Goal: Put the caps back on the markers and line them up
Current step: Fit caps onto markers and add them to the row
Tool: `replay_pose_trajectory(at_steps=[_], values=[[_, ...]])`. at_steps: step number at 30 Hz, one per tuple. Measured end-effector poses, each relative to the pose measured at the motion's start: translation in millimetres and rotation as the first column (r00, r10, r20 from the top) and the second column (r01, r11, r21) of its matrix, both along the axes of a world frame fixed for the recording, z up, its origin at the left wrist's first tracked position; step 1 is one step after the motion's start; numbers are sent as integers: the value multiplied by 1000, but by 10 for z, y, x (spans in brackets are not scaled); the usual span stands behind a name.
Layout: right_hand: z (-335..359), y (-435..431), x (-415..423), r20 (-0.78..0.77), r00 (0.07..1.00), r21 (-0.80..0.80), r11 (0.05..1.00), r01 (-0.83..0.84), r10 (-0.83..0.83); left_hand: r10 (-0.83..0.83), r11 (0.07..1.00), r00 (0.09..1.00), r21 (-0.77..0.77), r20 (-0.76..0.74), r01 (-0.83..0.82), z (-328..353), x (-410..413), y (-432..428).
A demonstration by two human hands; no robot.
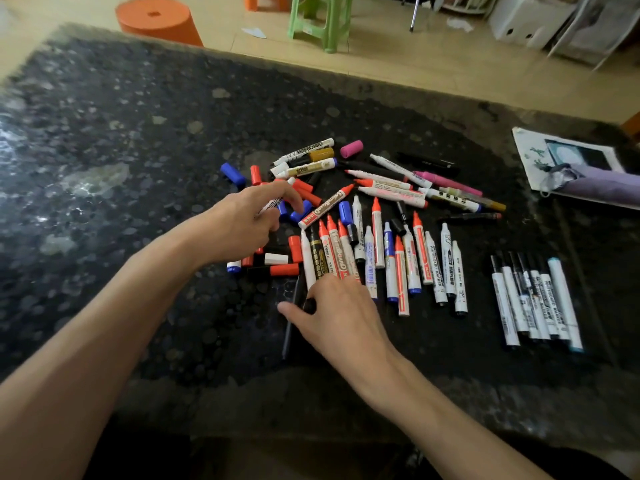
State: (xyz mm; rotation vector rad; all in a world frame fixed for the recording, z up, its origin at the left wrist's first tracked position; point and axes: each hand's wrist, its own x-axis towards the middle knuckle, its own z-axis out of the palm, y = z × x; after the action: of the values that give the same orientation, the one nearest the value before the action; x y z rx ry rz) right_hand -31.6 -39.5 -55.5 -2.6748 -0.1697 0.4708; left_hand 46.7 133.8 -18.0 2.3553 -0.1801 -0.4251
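The left hand (242, 220) is reaching, fingers loosely curled and empty, for a blue cap (300, 212) beside the slanted red whiteboard marker (325, 206). The right hand (337, 313), nearer than that marker, is pressing flat on uncapped marker barrels, gripping nothing. Matching cap colour to tip is advisable.

Dark speckled stone counter (138, 140), polished, catching a glossy sheen at nine o'clock. Across the middle, smooth plastic markers (408, 261) with printed, slightly shiny barrels, and loose plastic caps (294, 249) in red, blue and white, smooth and faintly glossy. At twelve o'clock, one pink cap (351, 148), a softer matt plastic. At three o'clock, a row of capped markers (535, 299), same slick plastic. Far at two o'clock, a printed paper sheet (530, 157), matt, under lilac cloth (602, 185), soft and folded. Beyond the counter: an orange plastic stool (157, 19), matt, and a green plastic one (320, 19), on a smooth pale floor (398, 60).
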Motion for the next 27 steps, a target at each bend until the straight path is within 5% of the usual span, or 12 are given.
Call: replay_pose_trajectory(at_steps=[8,13,17,27], values=[[93,-91,51,-324,938,155,971,183,-125,5,1000,999,-23,34,-5,-1,33,5],[341,-469,242,-296,904,528,737,423,-308,-85,994,994,-64,68,90,22,1,-100],[368,-658,332,-332,851,671,532,517,-408,-160,969,987,-190,-8,156,2,-9,-306],[366,-913,339,-329,852,742,446,501,-408,-128,936,991,-328,29,130,-23,-41,-741]])
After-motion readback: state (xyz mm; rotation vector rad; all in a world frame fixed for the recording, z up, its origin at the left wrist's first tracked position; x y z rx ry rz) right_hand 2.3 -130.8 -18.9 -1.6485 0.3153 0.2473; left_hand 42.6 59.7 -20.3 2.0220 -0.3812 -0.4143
